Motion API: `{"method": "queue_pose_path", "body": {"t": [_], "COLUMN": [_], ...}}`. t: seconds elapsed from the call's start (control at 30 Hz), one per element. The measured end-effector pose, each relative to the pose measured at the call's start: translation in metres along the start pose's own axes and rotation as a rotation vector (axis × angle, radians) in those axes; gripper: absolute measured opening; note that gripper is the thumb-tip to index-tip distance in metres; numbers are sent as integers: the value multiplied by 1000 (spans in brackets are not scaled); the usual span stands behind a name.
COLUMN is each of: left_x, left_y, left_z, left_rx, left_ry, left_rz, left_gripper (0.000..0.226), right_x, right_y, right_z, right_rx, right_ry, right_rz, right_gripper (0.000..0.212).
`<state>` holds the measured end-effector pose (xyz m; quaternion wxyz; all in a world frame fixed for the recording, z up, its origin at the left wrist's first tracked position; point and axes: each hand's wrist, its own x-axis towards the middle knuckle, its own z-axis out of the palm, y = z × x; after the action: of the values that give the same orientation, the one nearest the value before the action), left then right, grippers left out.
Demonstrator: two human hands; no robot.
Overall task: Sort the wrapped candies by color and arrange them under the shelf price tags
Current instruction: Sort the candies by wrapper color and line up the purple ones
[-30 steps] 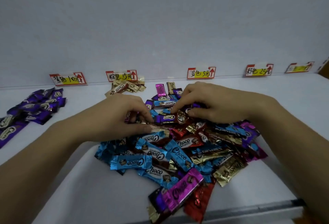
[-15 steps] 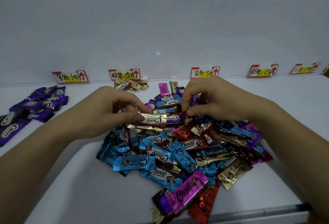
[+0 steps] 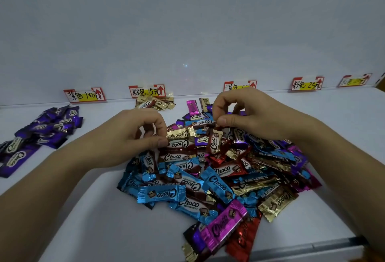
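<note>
Left hand (image 3: 129, 138) pinches gold candies (image 3: 181, 134), frame centre. Right hand (image 3: 256, 115) pinches one dangling gold-ended candy (image 3: 215, 143) over mixed pile (image 3: 208, 184).

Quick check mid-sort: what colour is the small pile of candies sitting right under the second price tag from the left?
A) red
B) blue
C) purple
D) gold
D: a small pile of gold-wrapped candies lies just below the second price tag, while the purple pile lies further left, under the first tag.
</note>
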<state>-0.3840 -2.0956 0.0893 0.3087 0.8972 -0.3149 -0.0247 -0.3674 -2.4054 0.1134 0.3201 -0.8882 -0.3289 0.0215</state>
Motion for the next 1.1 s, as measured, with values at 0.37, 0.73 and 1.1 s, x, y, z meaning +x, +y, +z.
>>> {"method": "queue_pose_path", "body": {"t": [0.37,0.73,1.1], "left_x": [-2,2,18], "left_y": [-5,-70,-67], "left_z": [-13,-23,-9], "left_rx": [-137,9,162], "left_ry": [48,540,549], "left_rz": [-59,-560,-627], "left_gripper": [12,13,18], "right_x": [10,124,149], "right_y": [-10,-31,-22], "right_z": [7,25,65], "right_rx": [593,523,492], "right_ry": [221,110,131], "right_rz": [265,575,718], "right_gripper": [17,15,20]}}
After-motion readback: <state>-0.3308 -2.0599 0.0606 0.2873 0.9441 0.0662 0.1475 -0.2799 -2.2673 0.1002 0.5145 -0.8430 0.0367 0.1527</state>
